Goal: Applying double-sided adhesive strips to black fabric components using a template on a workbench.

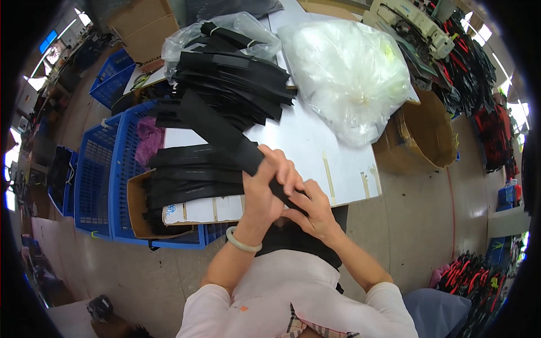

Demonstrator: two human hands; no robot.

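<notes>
My left hand (pixel 265 183) and my right hand (pixel 313 208) both grip one long black strap piece (pixel 217 128) at its near end, over the front edge of the white table (pixel 307 141). The strap stretches away up and to the left, above a stack of similar black pieces (pixel 194 174). A pale bangle (pixel 242 242) sits on my left wrist. A bigger heap of black strap pieces (pixel 231 79) lies farther back on the table.
A bulging clear plastic bag (pixel 349 73) fills the table's far right. Blue plastic crates (pixel 104 180) stand to the left, with an open cardboard box (pixel 138 217) beside them. A brown cardboard bin (pixel 428 138) stands right of the table. A sewing machine (pixel 411 22) is at the back.
</notes>
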